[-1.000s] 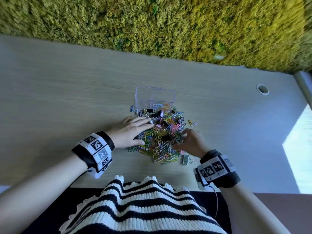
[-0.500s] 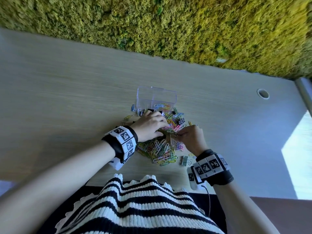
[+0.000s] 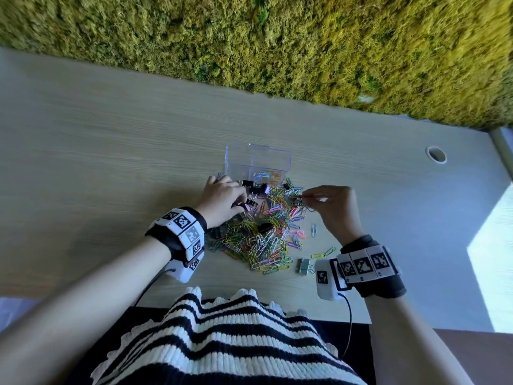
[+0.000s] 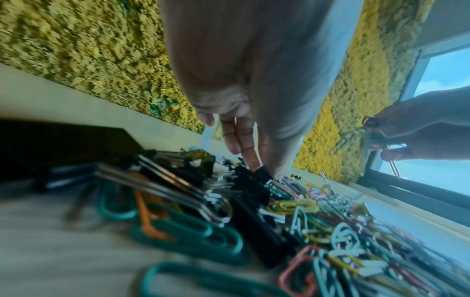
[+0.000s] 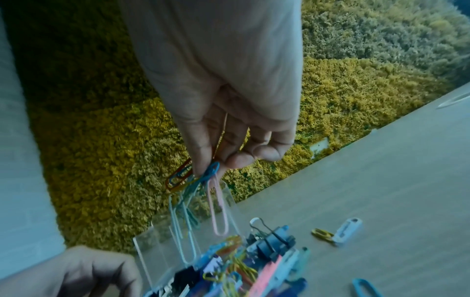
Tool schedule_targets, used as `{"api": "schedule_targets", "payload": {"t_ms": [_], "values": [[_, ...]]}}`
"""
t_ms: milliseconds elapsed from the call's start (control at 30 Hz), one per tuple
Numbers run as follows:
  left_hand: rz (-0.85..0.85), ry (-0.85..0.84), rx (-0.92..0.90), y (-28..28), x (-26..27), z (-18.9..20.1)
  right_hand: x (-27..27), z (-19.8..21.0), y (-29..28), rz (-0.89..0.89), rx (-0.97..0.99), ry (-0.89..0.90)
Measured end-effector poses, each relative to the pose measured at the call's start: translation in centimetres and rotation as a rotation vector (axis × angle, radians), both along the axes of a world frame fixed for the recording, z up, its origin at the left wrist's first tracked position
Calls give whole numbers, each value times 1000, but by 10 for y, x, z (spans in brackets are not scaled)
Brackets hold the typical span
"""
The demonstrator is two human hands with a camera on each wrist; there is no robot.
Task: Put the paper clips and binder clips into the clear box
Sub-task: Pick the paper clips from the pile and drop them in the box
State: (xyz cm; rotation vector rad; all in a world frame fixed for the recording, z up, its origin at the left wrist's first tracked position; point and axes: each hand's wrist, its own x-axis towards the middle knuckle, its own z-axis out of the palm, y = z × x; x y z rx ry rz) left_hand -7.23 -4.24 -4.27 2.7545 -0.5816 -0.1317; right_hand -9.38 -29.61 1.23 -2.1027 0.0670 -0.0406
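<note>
Head view: right hand pinches a bunch of paper clips just short of the clear box; left hand curls round a black binder clip in the pile on the surface. Carry over the rim, release low

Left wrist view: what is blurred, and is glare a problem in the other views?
Left wrist: the nearest paper clips are smeared, the left hand is sharper. Head: a bright sunlit patch on the table's right edge. Right wrist: no glare, a dim bluish cast.
</note>
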Motion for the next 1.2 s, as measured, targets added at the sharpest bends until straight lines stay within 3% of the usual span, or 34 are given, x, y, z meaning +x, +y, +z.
{"api": "schedule_targets", "payload": {"t_ms": [267,467,633,967,1100,1200], "values": [[215,121,-335,25,-3,-1,11,6,7,26,153,-31],[372,25,-127,47,0,0,18,8,8,-1,257,-47],[412,66,-185,48,2,-3,39,28,26,-9,268,-192],[411,81,-182,46,1,-6,83,-5,61,86,-290,-263],[400,63,-179,47,1,-6,75,-17,57,146,-334,-227],[395,69,-171,48,2,-6,65,-16,45,137,-295,-323]]}}
